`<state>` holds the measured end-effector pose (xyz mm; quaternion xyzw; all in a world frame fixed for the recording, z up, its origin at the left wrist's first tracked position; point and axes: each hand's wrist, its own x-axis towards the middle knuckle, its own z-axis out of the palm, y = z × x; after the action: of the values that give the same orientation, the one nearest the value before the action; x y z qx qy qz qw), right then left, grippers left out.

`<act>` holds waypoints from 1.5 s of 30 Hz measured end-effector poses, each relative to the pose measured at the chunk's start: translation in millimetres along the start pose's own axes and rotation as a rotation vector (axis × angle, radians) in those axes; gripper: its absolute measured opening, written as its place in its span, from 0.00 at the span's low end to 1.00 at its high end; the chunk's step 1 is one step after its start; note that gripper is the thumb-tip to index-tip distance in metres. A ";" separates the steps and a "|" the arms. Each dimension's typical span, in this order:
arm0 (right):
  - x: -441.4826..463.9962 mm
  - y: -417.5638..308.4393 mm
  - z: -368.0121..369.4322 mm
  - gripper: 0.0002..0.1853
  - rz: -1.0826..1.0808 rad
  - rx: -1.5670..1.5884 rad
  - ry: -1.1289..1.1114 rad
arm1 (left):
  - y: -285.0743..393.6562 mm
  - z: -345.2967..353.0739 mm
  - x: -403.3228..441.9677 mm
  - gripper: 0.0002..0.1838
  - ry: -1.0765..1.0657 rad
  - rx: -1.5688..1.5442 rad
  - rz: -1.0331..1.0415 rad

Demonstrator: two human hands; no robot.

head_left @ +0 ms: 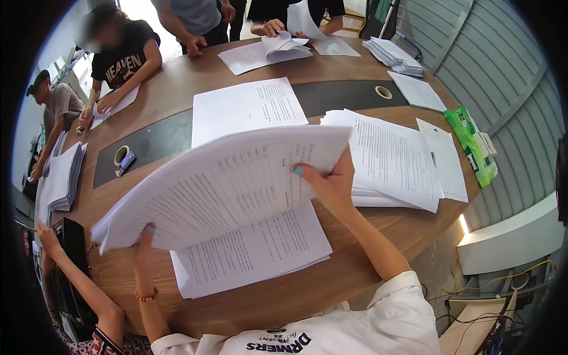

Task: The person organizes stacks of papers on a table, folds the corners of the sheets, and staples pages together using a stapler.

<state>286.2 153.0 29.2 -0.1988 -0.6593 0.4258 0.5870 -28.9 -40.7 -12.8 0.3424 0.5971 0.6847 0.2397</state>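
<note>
A thick, bowed stack of printed papers (219,189) is raised and tilted above the table in front of me. My left hand (144,241) grips its lower left edge, thumb on the printed side. At the upper right edge, my right hand (331,180) is closed on the same stack, its thumb pressed on the top page. Beneath lies a smaller pile of printed sheets (260,251), partly hidden by the raised stack. To the right of my right hand rests another tall paper stack (393,157). A printed sheet (245,109) lies just beyond the raised papers.
The wooden table (378,242) holds tape rolls (383,93), a small blue item (125,164), a green packet (470,145) and more paper piles (393,56). Several people stand or sit around it, some handling sheets. Another person's arm (83,278) is at my left.
</note>
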 end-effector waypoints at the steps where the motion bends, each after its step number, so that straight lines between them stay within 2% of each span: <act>1: -0.8 -5.6 2.1 0.20 0.001 -0.002 -0.002 | 5.1 -1.0 -2.0 0.19 0.030 0.065 0.061; 4: -6.0 -12.2 8.3 0.19 -0.092 -0.037 0.010 | 7.0 12.9 -9.3 0.18 0.080 0.134 0.156; 6: -10.2 -5.5 12.8 0.19 -0.143 -0.180 0.040 | 9.3 37.8 -17.5 0.16 0.119 0.147 0.233; 9: -12.6 6.7 14.3 0.20 -0.081 -0.174 0.062 | 14.2 54.0 -14.7 0.15 0.159 0.162 0.310; 12: -9.4 9.3 10.1 0.22 -0.102 -0.105 -0.008 | 22.1 51.7 -10.2 0.13 0.127 0.189 0.230; 14: -12.7 18.2 8.5 0.21 -0.087 -0.099 -0.004 | 15.6 48.7 -9.7 0.14 0.081 0.328 0.092; 15: -14.4 24.6 5.2 0.21 -0.077 -0.098 -0.002 | 7.0 46.5 -10.9 0.14 0.081 0.328 0.093; 16: -16.1 31.0 1.9 0.20 -0.068 -0.096 0.000 | -5.5 43.4 -12.6 0.14 0.051 0.224 0.036; 18: -15.6 37.8 -6.0 0.15 0.259 0.001 -0.197 | -22.1 39.2 -13.6 0.14 0.014 0.122 -0.016; 21: -18.2 30.1 1.1 0.10 0.326 -0.015 -0.131 | -24.2 39.4 -13.5 0.14 0.048 0.103 -0.006; 23: -18.6 24.1 2.7 0.10 0.291 0.002 -0.125 | -8.2 44.6 -15.8 0.13 0.084 -0.084 -0.127; 27: -22.0 29.4 3.4 0.10 0.296 0.028 -0.120 | -19.7 28.8 -12.1 0.15 0.027 -0.104 -0.180; 30: -22.9 35.7 3.7 0.11 0.263 0.021 -0.106 | -51.8 19.6 -3.2 0.18 0.092 -0.113 -0.080; 36: -20.9 39.1 4.5 0.13 0.329 0.041 -0.105 | -37.0 35.7 -4.7 0.20 0.088 -0.086 -0.055; 38: -14.1 33.4 3.3 0.14 0.377 -0.026 -0.111 | -12.3 50.6 -2.5 0.20 0.125 0.043 0.139; 40: -6.9 21.3 2.9 0.15 0.436 -0.086 -0.128 | 10.3 42.8 10.1 0.22 0.029 0.137 0.030; 41: -1.1 11.5 1.9 0.16 0.514 0.065 -0.147 | 26.6 41.2 14.6 0.22 0.043 0.147 0.018; 42: 3.3 3.2 0.6 0.17 0.594 0.214 -0.165 | 47.5 44.0 17.2 0.22 -0.095 0.038 -0.106; 43: 6.6 -3.1 -0.4 0.17 0.610 0.219 -0.178 | 56.6 43.9 16.5 0.23 -0.231 -0.077 -0.228; 44: 9.4 -8.8 -1.3 0.18 0.749 0.261 -0.198 | 55.7 40.5 13.7 0.23 -0.219 -0.072 -0.239; 45: 9.0 -11.3 -2.2 0.19 0.885 0.304 -0.212 | 55.6 37.7 11.9 0.24 -0.238 -0.086 -0.369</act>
<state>288.8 154.3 43.5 -0.3279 -0.4979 0.7442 0.3011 -3.8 -16.9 46.0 0.2950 0.5873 0.6090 0.4441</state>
